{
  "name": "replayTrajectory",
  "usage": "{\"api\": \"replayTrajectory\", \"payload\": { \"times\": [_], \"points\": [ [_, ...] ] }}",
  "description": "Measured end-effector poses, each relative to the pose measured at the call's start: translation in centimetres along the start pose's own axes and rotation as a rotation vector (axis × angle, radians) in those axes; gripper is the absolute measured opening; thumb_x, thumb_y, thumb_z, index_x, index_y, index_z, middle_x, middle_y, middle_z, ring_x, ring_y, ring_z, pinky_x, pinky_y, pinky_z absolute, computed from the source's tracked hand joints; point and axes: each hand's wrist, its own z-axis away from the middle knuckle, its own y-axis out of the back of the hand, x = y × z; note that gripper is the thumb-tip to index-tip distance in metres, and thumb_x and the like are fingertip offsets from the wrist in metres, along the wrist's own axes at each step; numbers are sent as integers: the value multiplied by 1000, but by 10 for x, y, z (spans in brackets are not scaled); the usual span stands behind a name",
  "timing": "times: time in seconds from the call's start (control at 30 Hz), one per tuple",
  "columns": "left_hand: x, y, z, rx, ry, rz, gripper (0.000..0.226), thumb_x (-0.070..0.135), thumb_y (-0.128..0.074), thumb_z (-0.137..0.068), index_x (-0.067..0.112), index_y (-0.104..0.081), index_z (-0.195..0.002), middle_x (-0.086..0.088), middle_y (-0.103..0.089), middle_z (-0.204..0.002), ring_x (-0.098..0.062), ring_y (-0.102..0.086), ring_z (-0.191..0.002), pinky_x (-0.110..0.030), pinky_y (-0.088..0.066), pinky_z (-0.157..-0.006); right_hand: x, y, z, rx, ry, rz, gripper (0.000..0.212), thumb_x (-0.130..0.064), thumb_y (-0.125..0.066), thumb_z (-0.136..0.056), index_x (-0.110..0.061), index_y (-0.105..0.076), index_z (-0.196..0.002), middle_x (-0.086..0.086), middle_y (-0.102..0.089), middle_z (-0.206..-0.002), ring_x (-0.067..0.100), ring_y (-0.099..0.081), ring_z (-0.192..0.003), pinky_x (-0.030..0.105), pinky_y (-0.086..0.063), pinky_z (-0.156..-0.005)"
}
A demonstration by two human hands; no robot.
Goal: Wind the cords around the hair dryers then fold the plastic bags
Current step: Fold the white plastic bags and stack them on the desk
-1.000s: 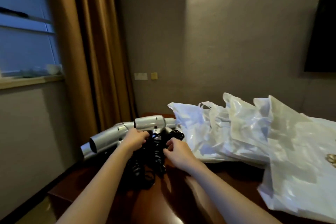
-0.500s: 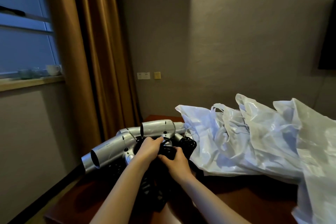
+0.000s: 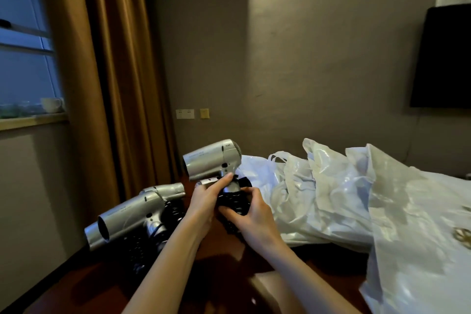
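I've got one silver hair dryer [image 3: 212, 159] lifted off the table [image 3: 216, 252], nozzle pointing to 9 o'clock, handle down. My left hand [image 3: 206, 200] grips the handle w/ thumb and fingers curled round it, just under the barrel. My right hand [image 3: 251, 214] is at 3 o'clock of the left, fingers curled into the black coiled cord [image 3: 233, 202] bunched at the handle's base, so it's holding cord. Both hands nearly touching, cord betw. them.

Other dryers [image 3: 132, 214] lie at 9 o'clock of my hands on the table's left edge, barrels side by side, nozzles aimed toward 8 o'clock; looks like 2 or 3, can't tell exactly. Their black cords [image 3: 142, 250] are a loose heap below them, at abt 7 o'clock from my left hand, not wound.

White plastic bags [image 3: 331, 199] are piled at 3 o'clock, crumpled and overlapping, handles sticking up, unfolded. The nearest bag [image 3: 420, 250] spreads toward 4 o'clock to the frame's right edge, w/ a small gold mark on it.

Bkgd: brown curtain [image 3: 107, 71] at 10 o'clock, window [image 3: 23, 58] beside it w/ a white cup [image 3: 51, 104] on the sill, wall sockets [image 3: 184, 113] at 12 o'clock, dark TV [image 3: 443, 58] at 2 o'clock.
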Motion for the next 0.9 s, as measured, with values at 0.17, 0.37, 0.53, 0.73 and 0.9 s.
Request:
{"api": "replayTrajectory", "payload": {
  "times": [0.17,0.37,0.53,0.73,0.9],
  "points": [
    [-6,-39,16,-125,83,101,25,17,-72,-81,0,-71,-99,-13,-74,-88,-21,-73,-73,-26,-59,-61,6,47,15,33,-3,-43,54,-30,-81,-74,-23,-39,-106,2,-68,-97,8,-68,-72,23,-54,-62],
    [-26,-89,25,-316,189,92,30,29,-65,-88,5,-70,-104,-15,-72,-98,-25,-70,-86,-31,-55,-74,15,113,37,86,-111,-86,55,-28,-82,-74,-19,-38,-107,0,-66,-95,5,-67,-74,17,-53,-61],
    [-44,-136,33,-428,260,96,33,32,-63,-89,6,-69,-108,-13,-74,-97,-25,-71,-88,-34,-54,-76,29,166,50,109,-144,131,59,-44,-82,-70,-21,-46,-110,-9,-65,-99,6,-65,-94,24,-53,-85],
    [-65,-161,39,-337,318,197,37,29,-60,-90,2,-65,-115,-21,-68,-108,-29,-67,-87,-35,-56,-76,27,211,47,67,-163,234,46,-54,-72,-75,-23,-54,-103,-4,-70,-96,11,-67,-87,21,-51,-71],
    [-62,-144,32,-273,251,226,28,29,-66,-83,10,-67,-103,-11,-68,-96,-25,-65,-84,-32,-58,-60,77,214,39,309,-301,571,63,-58,-62,-80,-15,-41,-122,-3,-42,-119,21,-46,-118,33,-40,-96]
  ]
}}
